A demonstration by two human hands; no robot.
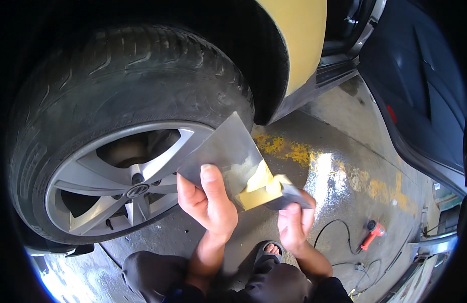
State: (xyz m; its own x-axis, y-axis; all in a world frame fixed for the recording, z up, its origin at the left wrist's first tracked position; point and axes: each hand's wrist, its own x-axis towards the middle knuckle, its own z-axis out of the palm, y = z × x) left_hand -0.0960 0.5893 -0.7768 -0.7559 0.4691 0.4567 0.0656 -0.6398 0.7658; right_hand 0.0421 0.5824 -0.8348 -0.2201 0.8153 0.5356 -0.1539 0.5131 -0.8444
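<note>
My left hand [211, 199] grips a flat grey metal plate [224, 144] by its lower left edge, the thumb lying on top and the fingers underneath. Pale yellow filler paste [260, 178] is spread in a thick patch at the plate's right corner. In my right hand [295, 224] is a smaller dark spreader [293, 196], pinched between thumb and fingers. Its edge meets the paste at the plate's corner, and a lump of yellow sits on it. Both tools are held in the air over my knees, in front of the car wheel [137, 191].
A yellow-coated car panel [306, 45] curves above the wheel arch. The open car door [420, 86] stands at the right. On the concrete floor [339, 131] lie a red corded power tool [373, 233] and its black cable [339, 222]. Worn yellow paint marks the floor.
</note>
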